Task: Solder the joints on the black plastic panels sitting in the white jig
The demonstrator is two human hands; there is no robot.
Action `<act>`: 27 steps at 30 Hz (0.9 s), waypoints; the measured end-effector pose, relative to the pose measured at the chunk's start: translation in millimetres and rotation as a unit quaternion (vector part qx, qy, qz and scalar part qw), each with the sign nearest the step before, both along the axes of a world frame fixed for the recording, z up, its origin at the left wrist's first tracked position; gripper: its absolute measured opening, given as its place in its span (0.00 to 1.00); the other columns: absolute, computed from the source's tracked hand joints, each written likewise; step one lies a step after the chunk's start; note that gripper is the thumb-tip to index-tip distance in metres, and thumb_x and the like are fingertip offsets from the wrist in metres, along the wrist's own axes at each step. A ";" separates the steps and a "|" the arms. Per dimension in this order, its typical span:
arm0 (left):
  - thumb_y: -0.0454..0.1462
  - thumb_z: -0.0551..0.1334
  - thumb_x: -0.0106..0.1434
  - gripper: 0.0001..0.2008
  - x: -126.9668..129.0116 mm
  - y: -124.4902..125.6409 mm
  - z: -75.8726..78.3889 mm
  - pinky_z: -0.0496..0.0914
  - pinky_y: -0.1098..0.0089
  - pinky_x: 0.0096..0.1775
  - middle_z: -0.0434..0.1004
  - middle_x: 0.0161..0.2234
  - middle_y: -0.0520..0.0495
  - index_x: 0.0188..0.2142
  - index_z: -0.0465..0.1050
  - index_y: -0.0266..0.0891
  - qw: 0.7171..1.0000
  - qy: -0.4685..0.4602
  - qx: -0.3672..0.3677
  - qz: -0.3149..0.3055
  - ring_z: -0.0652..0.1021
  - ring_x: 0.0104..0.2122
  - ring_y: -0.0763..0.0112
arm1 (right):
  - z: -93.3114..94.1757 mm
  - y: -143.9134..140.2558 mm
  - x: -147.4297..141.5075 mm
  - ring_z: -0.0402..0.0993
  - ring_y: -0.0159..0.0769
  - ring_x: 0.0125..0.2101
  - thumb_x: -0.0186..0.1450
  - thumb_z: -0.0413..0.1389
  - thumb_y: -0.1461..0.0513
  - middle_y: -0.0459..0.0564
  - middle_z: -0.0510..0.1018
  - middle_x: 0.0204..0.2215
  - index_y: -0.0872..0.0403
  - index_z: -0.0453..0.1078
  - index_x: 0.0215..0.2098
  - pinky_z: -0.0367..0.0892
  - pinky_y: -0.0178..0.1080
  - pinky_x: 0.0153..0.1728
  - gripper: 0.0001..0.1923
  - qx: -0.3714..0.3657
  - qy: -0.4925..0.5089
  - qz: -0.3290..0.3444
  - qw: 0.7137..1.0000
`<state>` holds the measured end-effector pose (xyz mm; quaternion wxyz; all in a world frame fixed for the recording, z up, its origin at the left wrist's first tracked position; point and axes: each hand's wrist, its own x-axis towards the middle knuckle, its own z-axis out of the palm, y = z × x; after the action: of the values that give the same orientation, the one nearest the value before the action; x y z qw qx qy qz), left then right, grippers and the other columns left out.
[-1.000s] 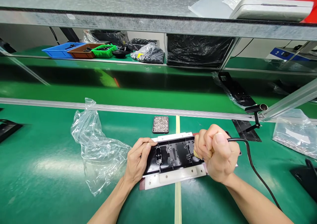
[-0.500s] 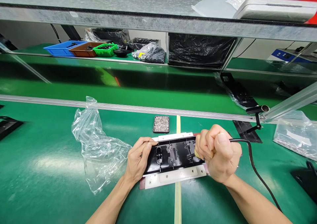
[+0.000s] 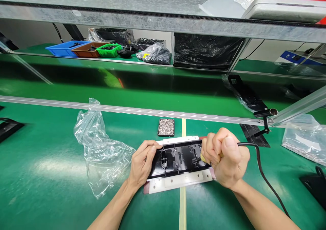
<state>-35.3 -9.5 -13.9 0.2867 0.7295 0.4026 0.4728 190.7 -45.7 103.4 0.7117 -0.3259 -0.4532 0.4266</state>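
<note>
A black plastic panel [image 3: 169, 160] with molded ribs and posts lies in a white fixture [image 3: 182, 181] on the bench. My left hand [image 3: 144, 164] is closed over the panel's left end, its fingertips on the upper edge. Over the right end, my right hand [image 3: 228, 158] is wrapped in a fist round a corded hand tool. Only a yellowish part of the tool [image 3: 203, 157] shows below the fist, and its tip is hidden. A black cable [image 3: 262, 172] runs from the top of the fist to the lower right.
A small black tray [image 3: 166, 127] of tiny metal pieces stands behind the fixture. Crumpled clear plastic [image 3: 104, 152] lies to the left. At right are a bag of small parts [image 3: 304, 138] and a metal tube holder [image 3: 266, 114]. Blue [image 3: 63, 49], brown and green bins line the back.
Both hands, the panel and the fixture hold nearly the same positions. The whole view has shifted very slightly.
</note>
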 end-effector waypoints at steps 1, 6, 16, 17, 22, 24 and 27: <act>0.37 0.53 0.77 0.15 0.1 0.0 -0.1 0.71 0.65 0.48 0.75 0.45 0.44 0.46 0.79 0.39 1.000 0.000 0.000 0.001 0.77 0.46 0.65 | 0.1 0.2 0.1 0.47 0.26 0.16 0.73 0.51 0.56 0.39 0.53 0.15 0.52 0.58 0.23 0.45 0.31 0.14 0.21 -0.001 0.000 0.001 1.000; 0.37 0.53 0.77 0.15 0.4 0.1 -0.3 0.71 0.65 0.49 0.75 0.45 0.44 0.46 0.79 0.39 1.000 0.000 -0.002 0.001 0.77 0.46 0.65 | -0.1 0.7 0.3 0.47 0.26 0.15 0.73 0.51 0.55 0.40 0.53 0.15 0.52 0.58 0.22 0.45 0.31 0.14 0.21 -0.004 0.001 -0.001 1.000; 0.37 0.52 0.77 0.15 1.3 -0.6 1.9 0.71 0.65 0.49 0.76 0.45 0.44 0.46 0.79 0.39 1.000 0.001 -0.006 0.003 0.77 0.46 0.65 | -0.5 0.1 0.4 0.48 0.25 0.15 0.73 0.51 0.55 0.40 0.52 0.15 0.53 0.57 0.22 0.46 0.30 0.15 0.22 -0.005 -0.001 -0.004 1.000; 0.38 0.52 0.77 0.15 1.3 -0.6 1.7 0.71 0.65 0.49 0.76 0.45 0.44 0.45 0.79 0.39 1.000 0.003 -0.008 0.004 0.77 0.46 0.65 | -0.3 0.1 0.5 0.48 0.25 0.15 0.73 0.52 0.55 0.40 0.52 0.15 0.53 0.56 0.22 0.45 0.30 0.14 0.22 -0.005 -0.001 -0.004 1.000; 0.37 0.53 0.77 0.15 1.3 -0.5 1.0 0.70 0.66 0.49 0.76 0.45 0.45 0.46 0.79 0.40 1.000 0.001 -0.001 0.004 0.77 0.46 0.66 | 0.2 0.3 1.1 0.48 0.25 0.15 0.73 0.52 0.55 0.40 0.53 0.15 0.53 0.57 0.22 0.46 0.30 0.14 0.22 -0.004 -0.002 -0.006 1.000; 0.37 0.53 0.77 0.15 1.5 -0.6 1.3 0.70 0.66 0.49 0.76 0.45 0.45 0.46 0.79 0.40 1.000 0.000 0.001 0.003 0.77 0.46 0.66 | 0.3 0.3 1.2 0.48 0.25 0.15 0.73 0.52 0.55 0.40 0.53 0.15 0.53 0.57 0.22 0.46 0.30 0.14 0.22 -0.005 -0.003 -0.005 1.000; 0.37 0.53 0.77 0.15 1.7 -0.7 1.9 0.70 0.66 0.49 0.76 0.45 0.44 0.46 0.79 0.39 1.000 0.004 -0.003 0.004 0.77 0.46 0.65 | 0.7 0.2 0.7 0.48 0.25 0.15 0.73 0.52 0.55 0.40 0.53 0.15 0.53 0.57 0.22 0.45 0.31 0.14 0.22 -0.003 -0.003 -0.005 1.000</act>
<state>-33.6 -10.2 -12.0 0.2850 0.7294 0.4078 0.4695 191.4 -45.5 104.1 0.7115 -0.3316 -0.4528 0.4229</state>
